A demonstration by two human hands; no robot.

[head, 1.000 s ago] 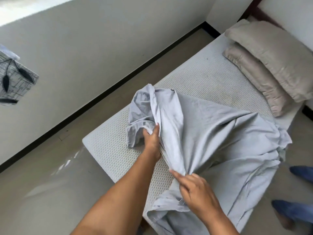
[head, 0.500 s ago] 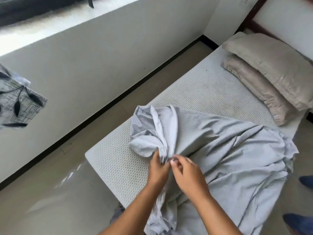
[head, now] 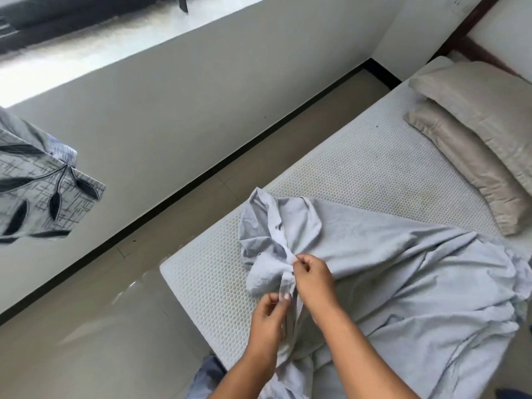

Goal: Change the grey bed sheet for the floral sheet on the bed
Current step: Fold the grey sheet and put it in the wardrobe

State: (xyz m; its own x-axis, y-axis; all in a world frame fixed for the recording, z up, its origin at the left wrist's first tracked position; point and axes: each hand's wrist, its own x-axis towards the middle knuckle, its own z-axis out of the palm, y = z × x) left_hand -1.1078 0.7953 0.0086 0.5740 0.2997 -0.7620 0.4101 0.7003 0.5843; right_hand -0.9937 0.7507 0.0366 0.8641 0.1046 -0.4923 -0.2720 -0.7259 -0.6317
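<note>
The grey bed sheet [head: 403, 272] lies crumpled across the near half of the bare white mattress [head: 339, 171], its far-left part bunched into a wad. My right hand [head: 312, 276] pinches a gathered fold of the sheet beside that wad. Just below it, my left hand [head: 269, 321] grips the same gathered strip nearer to me. The strip runs taut between both hands and hangs down toward my legs. The floral sheet [head: 40, 188], pale with dark leaves, shows at the left edge of the view, beside the wall.
Two beige pillows [head: 478, 131] are stacked at the head of the mattress, far right. A strip of tan floor [head: 259, 156] runs between the bed and the white wall [head: 178, 96]. Glossy floor lies to the left of the mattress foot.
My left hand has slid down the gathered strip toward me, below the right hand. My right hand stays pinched near the wad. The view has shifted slightly.
</note>
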